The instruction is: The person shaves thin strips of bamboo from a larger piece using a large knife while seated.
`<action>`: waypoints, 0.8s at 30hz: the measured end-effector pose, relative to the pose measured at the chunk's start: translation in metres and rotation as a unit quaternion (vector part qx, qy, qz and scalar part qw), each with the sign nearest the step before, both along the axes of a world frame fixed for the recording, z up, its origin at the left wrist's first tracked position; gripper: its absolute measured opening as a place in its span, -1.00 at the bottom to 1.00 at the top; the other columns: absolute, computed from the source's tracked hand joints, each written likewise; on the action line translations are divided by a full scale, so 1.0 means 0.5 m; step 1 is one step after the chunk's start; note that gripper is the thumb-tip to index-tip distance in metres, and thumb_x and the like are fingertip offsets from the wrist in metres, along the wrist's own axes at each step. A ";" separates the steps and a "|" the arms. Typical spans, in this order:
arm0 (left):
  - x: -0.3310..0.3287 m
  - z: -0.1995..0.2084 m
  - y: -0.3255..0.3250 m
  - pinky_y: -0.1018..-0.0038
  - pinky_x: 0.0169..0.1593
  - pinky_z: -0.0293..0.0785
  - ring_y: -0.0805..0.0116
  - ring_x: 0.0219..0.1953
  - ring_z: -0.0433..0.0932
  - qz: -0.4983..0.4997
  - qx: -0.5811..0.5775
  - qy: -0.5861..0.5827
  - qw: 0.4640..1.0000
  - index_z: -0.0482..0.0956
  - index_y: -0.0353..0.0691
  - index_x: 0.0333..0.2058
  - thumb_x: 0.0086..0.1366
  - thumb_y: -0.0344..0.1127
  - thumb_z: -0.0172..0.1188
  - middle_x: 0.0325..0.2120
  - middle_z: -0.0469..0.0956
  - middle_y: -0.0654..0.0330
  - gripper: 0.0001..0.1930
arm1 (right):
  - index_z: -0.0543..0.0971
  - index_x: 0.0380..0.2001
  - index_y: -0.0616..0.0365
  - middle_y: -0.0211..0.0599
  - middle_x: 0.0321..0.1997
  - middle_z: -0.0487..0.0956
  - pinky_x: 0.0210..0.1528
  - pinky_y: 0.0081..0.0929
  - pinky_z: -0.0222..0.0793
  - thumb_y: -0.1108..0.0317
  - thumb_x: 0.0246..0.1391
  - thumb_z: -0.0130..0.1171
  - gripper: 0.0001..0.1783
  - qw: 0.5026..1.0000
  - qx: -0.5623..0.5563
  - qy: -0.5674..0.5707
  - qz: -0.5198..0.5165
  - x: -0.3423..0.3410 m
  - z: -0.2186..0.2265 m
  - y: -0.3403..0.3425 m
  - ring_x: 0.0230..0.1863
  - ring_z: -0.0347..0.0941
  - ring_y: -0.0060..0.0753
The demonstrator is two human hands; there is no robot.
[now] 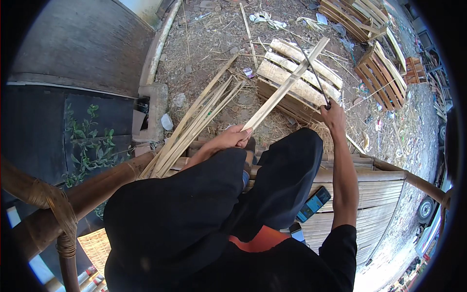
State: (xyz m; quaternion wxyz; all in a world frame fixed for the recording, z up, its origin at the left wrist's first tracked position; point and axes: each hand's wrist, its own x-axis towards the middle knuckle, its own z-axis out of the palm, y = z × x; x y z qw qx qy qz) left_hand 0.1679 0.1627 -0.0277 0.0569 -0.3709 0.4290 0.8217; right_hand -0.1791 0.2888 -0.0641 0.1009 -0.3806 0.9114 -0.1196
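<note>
My left hand (234, 136) is closed around the near end of a long, pale bamboo strip (284, 86), which slants away up and to the right. In my right hand (333, 116) is the dark handle of a knife with a long, thin blade (316, 73). Toward the strip's far end the blade crosses it; I cannot tell whether it cuts in or only lies against it. Beneath both is a slatted wooden crate (299, 74) on the ground. Several more bamboo strips (200, 116) lean in a bundle beside my left forearm.
I sit on a bamboo bench (374, 194) with a phone (314, 204) lying by my right thigh. Bamboo rails (87, 197) run along the left. More wooden crates (382, 78) stand at the far right, on littered dirt ground. A leafy plant (95, 141) grows by the dark panel.
</note>
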 end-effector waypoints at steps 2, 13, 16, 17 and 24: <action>-0.016 0.004 -0.017 0.71 -0.64 0.05 0.70 -0.70 0.09 0.029 0.047 0.011 0.998 0.35 -0.23 -0.27 0.49 -0.18 -0.16 -0.67 0.17 0.41 -0.75 | 0.57 -0.35 0.18 0.05 -0.46 0.60 -0.27 -0.05 0.45 0.08 -0.03 0.21 -0.64 0.999 -0.030 -0.034 0.013 0.026 0.011 0.021 -0.36 0.56 0.14; 0.010 0.023 0.003 0.74 -0.78 -0.05 0.75 -0.82 0.02 0.027 0.174 -0.004 0.984 0.29 -0.15 -0.36 0.50 -0.05 -0.26 -0.73 0.14 0.46 -0.66 | 0.44 -0.38 0.08 -0.15 -0.61 0.55 -0.37 -0.08 0.45 0.23 -0.25 0.31 -0.65 0.935 -0.013 -0.036 0.352 0.289 0.078 -0.063 -0.47 0.54 0.03; 0.033 0.015 0.002 0.75 -0.80 -0.06 0.75 -0.83 0.00 0.034 0.159 0.037 0.986 0.29 -0.16 -0.36 0.50 -0.04 -0.24 -0.74 0.13 0.46 -0.66 | 0.48 -0.34 0.08 -0.11 -0.51 0.60 -0.35 -0.10 0.49 0.19 -0.22 0.31 -0.65 0.967 0.004 -0.029 0.253 0.206 0.061 -0.059 -0.45 0.56 0.03; 0.036 0.021 -0.004 0.74 -0.80 -0.05 0.75 -0.83 0.01 0.028 0.140 0.043 0.989 0.29 -0.17 -0.37 0.50 -0.05 -0.24 -0.74 0.13 0.46 -0.65 | 0.49 -0.36 0.08 -0.09 -0.52 0.59 -0.34 -0.09 0.49 0.18 -0.20 0.30 -0.67 0.974 -0.008 -0.021 0.224 0.157 0.048 -0.049 -0.44 0.56 0.04; 0.009 0.007 0.012 0.74 -0.80 -0.04 0.75 -0.83 0.02 0.031 0.169 0.012 0.985 0.30 -0.17 -0.38 0.50 -0.05 -0.26 -0.74 0.13 0.47 -0.64 | 0.51 -0.42 0.07 -0.08 -0.62 0.55 -0.38 -0.10 0.48 -0.01 -0.08 0.26 -0.62 0.976 -0.022 -0.041 0.215 0.163 0.090 0.001 -0.49 0.55 0.04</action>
